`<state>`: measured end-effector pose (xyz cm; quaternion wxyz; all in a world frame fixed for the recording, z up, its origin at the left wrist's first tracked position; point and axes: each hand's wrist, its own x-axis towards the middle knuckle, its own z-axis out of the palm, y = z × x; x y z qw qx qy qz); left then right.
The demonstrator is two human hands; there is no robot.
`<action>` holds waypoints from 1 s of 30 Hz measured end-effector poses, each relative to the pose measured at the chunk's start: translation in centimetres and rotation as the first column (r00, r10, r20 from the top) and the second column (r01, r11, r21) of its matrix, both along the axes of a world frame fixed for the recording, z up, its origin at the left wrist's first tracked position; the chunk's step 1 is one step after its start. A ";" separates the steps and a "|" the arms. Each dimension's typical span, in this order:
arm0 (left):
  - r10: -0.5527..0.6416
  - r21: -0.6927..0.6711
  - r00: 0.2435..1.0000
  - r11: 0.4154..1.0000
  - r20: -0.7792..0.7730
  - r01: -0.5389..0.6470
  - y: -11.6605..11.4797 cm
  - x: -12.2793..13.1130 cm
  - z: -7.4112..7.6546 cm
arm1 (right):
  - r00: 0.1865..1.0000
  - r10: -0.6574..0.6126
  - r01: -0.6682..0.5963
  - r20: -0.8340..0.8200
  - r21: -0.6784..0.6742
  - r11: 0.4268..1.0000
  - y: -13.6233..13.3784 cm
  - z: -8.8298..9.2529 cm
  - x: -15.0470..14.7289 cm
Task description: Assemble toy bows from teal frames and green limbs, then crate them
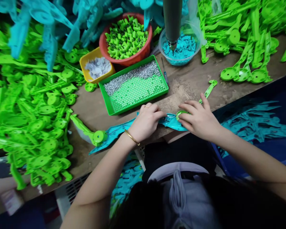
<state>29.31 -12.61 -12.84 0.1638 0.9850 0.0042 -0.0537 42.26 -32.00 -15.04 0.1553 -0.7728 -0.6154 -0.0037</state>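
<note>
A long blue plastic part (120, 129) lies along the front edge of the bench. My left hand (146, 122) is closed over its middle, fingers curled down and their tips hidden. At its right end, my right hand (200, 119) has its fingertips on a green round piece (181, 113) set against the blue part. A narrow green plastic arm (210, 88) sticks out beyond my right fingers; whether it joins the round piece is hidden. By the left end of the blue part, touching or overlapping it, is a green plastic arm with a round end (98, 136).
Ahead lies a green tray (133, 95) of small screws. Behind it stand a red bowl (149, 39), a yellow box (84, 68) and a clear tub (162, 47). A power screwdriver (173, 22) hangs above the tub. Green parts (43, 127) are heaped left.
</note>
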 end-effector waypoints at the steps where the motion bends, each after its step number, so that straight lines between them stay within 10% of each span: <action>1: -0.006 -0.020 1.000 1.000 0.001 0.006 0.2 0.0 0.0 | 1.000 0.006 -0.006 -0.001 -0.001 1.000 0.1 0.0 0.0; 30: -0.092 0.068 0.994 0.993 -0.053 0.096 0.7 1.4 -0.1 | 0.980 -0.148 0.141 -0.135 -0.058 0.988 2.4 -0.1 -1.5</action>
